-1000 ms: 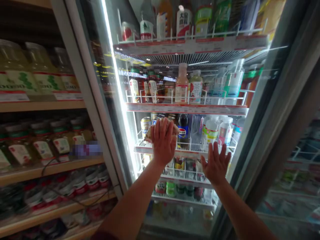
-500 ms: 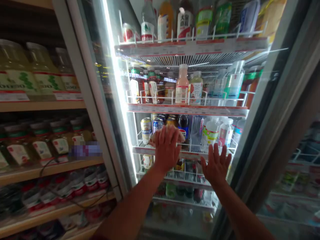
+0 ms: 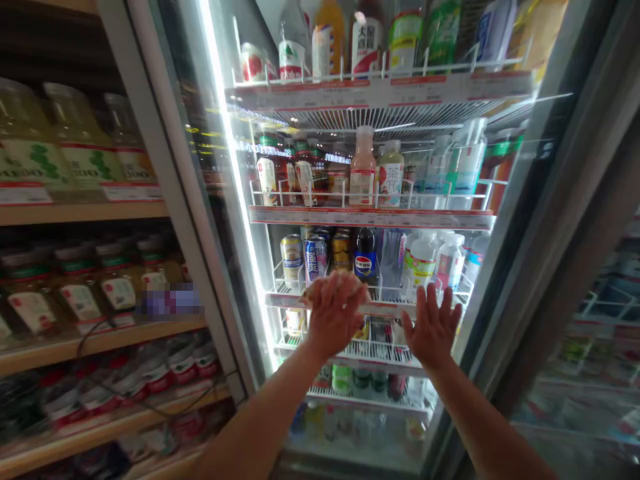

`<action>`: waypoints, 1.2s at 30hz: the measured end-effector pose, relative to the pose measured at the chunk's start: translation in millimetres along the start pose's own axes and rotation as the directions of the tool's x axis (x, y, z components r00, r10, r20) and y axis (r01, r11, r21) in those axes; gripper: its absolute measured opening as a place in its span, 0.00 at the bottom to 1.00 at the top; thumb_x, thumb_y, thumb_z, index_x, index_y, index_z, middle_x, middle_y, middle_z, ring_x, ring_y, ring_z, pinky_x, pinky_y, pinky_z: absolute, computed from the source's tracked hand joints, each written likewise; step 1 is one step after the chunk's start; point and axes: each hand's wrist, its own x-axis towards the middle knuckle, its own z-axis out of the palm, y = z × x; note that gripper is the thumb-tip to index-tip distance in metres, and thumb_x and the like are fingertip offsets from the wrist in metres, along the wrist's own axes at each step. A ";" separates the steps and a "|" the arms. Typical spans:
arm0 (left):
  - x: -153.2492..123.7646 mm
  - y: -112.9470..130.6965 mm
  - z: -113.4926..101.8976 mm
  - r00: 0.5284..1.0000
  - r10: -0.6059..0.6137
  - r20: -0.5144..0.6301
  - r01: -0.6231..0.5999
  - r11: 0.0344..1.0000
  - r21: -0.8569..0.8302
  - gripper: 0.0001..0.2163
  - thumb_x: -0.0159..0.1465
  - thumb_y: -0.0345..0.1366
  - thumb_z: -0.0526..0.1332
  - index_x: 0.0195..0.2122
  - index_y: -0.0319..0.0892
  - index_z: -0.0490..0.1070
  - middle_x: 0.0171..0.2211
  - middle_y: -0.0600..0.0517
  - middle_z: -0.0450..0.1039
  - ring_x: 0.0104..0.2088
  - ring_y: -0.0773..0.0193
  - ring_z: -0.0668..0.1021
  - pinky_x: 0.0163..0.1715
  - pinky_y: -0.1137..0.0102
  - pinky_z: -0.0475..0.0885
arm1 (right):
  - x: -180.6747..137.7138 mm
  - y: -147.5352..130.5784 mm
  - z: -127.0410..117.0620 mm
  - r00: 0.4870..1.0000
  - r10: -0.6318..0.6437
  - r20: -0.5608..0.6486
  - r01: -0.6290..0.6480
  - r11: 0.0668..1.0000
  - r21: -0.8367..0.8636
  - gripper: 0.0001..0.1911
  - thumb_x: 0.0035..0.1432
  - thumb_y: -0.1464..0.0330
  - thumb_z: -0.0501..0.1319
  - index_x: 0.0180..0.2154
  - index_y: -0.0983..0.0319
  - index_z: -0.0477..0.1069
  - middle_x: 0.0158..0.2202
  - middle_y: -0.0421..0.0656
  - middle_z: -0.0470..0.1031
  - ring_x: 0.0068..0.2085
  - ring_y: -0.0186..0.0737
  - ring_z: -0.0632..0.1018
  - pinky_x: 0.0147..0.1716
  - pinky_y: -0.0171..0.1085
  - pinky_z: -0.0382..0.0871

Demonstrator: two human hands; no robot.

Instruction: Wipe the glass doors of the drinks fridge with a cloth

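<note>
The left hand (image 3: 336,315) lies flat with fingers stretched and close together, pressing a pale cloth (image 3: 314,291) against the glass door (image 3: 216,200) of a lit drinks cooler; the cloth's edges show past the fingertips on both sides, about level with the third wire shelf (image 3: 285,298). Just to its right, apart from the cloth, the right hand (image 3: 433,327) is spread open with its palm toward the same glass, holding nothing; whether it touches the pane cannot be told. Behind the glass above the left hand stand drink cans (image 3: 293,256) and a dark cola bottle (image 3: 366,256), with white bottles (image 3: 423,261) beside them. One shelf up, a peach-coloured bottle (image 3: 363,168) stands over a red price strip (image 3: 370,217). Left of the cooler, wooden shelves (image 3: 85,212) carry rows of yellowish bottles (image 3: 75,143)
</note>
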 end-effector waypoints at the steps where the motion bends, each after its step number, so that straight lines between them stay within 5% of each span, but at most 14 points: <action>1: -6.7 3.8 2.4 0.996 0.082 0.032 -0.082 0.997 -0.006 0.26 0.70 0.45 0.57 0.69 0.53 0.61 0.70 0.52 0.61 0.75 0.51 0.50 0.74 0.48 0.44 | 0.1 0.2 0.1 1.000 -0.004 0.000 0.004 1.000 -0.004 0.40 0.69 0.57 0.55 0.75 0.58 0.42 0.74 0.51 0.54 0.76 0.61 0.49 0.71 0.62 0.42; 3: -6.6 -2.1 1.6 0.987 0.154 0.047 -0.154 0.988 -0.001 0.25 0.70 0.45 0.58 0.69 0.55 0.62 0.68 0.54 0.64 0.74 0.54 0.52 0.75 0.52 0.42 | 0.3 0.5 0.2 1.000 -0.010 0.004 0.010 1.000 -0.012 0.40 0.69 0.57 0.54 0.75 0.59 0.41 0.74 0.51 0.54 0.76 0.61 0.49 0.71 0.63 0.43; 7: 28.0 -46.0 -15.3 0.990 -0.103 -0.100 0.108 0.993 0.038 0.28 0.72 0.41 0.54 0.72 0.46 0.56 0.74 0.46 0.51 0.75 0.47 0.45 0.73 0.47 0.43 | 0.2 0.6 0.2 1.000 -0.008 0.000 0.008 1.000 -0.019 0.40 0.69 0.57 0.54 0.75 0.60 0.42 0.74 0.51 0.53 0.76 0.60 0.48 0.72 0.61 0.41; 10: 24.6 -51.3 -19.0 0.967 -0.212 -0.140 0.218 0.975 0.030 0.27 0.72 0.40 0.52 0.73 0.43 0.55 0.75 0.43 0.44 0.75 0.43 0.43 0.72 0.43 0.44 | -0.4 0.5 0.7 1.000 -0.002 0.003 0.002 1.000 -0.013 0.40 0.69 0.57 0.54 0.75 0.59 0.42 0.75 0.50 0.52 0.76 0.60 0.47 0.72 0.61 0.41; 14: -27.5 -19.9 -5.8 0.998 -0.058 0.024 0.058 0.998 0.019 0.25 0.71 0.44 0.56 0.69 0.48 0.63 0.70 0.47 0.60 0.75 0.46 0.48 0.73 0.46 0.43 | -0.5 0.5 1.2 1.000 -0.006 -0.002 0.006 1.000 -0.009 0.40 0.69 0.57 0.55 0.75 0.58 0.41 0.75 0.49 0.51 0.76 0.59 0.48 0.72 0.61 0.40; 17: -35.6 -31.2 -6.7 0.998 0.004 0.058 -0.005 1.000 0.019 0.25 0.70 0.44 0.58 0.68 0.51 0.64 0.67 0.50 0.65 0.74 0.49 0.53 0.74 0.50 0.42 | 0.4 0.5 0.1 1.000 -0.017 0.008 0.017 1.000 -0.019 0.40 0.70 0.57 0.54 0.75 0.59 0.40 0.75 0.50 0.50 0.76 0.59 0.46 0.72 0.60 0.39; 22: -2.5 -83.0 -21.0 0.951 -0.282 -0.125 0.289 0.957 0.036 0.28 0.73 0.44 0.51 0.73 0.43 0.54 0.76 0.43 0.42 0.75 0.42 0.44 0.73 0.43 0.42 | 2.1 -0.1 -2.2 1.000 -0.014 0.013 0.015 0.999 -0.036 0.39 0.71 0.57 0.53 0.75 0.61 0.41 0.75 0.52 0.52 0.76 0.59 0.45 0.72 0.61 0.40; 26: -45.8 -43.3 -7.5 0.958 -0.280 -0.057 0.282 0.959 0.032 0.29 0.72 0.39 0.53 0.74 0.43 0.51 0.76 0.40 0.40 0.75 0.42 0.41 0.72 0.42 0.43 | 2.8 -0.1 -2.4 1.000 -0.027 -0.001 0.027 0.999 -0.032 0.39 0.71 0.56 0.54 0.74 0.61 0.43 0.74 0.52 0.54 0.76 0.58 0.45 0.72 0.60 0.40; 29: -81.3 -24.3 2.1 0.991 -0.133 0.017 0.132 0.991 0.018 0.30 0.71 0.38 0.56 0.73 0.47 0.53 0.73 0.42 0.51 0.76 0.45 0.44 0.73 0.45 0.44 | 3.3 0.1 -2.0 1.000 -0.029 -0.006 0.028 0.999 -0.030 0.39 0.71 0.56 0.54 0.74 0.61 0.43 0.74 0.51 0.54 0.76 0.57 0.45 0.73 0.59 0.39; 31: -78.9 -43.0 -2.1 0.992 -0.128 -0.013 0.128 0.991 0.040 0.30 0.71 0.39 0.56 0.73 0.46 0.52 0.74 0.42 0.50 0.75 0.45 0.45 0.73 0.45 0.44 | 3.4 0.1 -1.8 0.999 -0.032 -0.011 0.032 0.999 -0.035 0.39 0.70 0.57 0.54 0.74 0.61 0.43 0.74 0.51 0.54 0.76 0.58 0.46 0.73 0.59 0.40; 36: -40.1 -102.9 -22.1 0.933 -0.327 -0.153 0.341 0.937 0.075 0.29 0.74 0.41 0.49 0.74 0.40 0.48 0.76 0.39 0.35 0.75 0.41 0.41 0.72 0.41 0.43 | 3.1 -0.9 -2.1 1.000 -0.021 -0.012 0.021 0.999 -0.037 0.39 0.70 0.57 0.55 0.74 0.61 0.43 0.74 0.51 0.53 0.76 0.60 0.46 0.72 0.61 0.41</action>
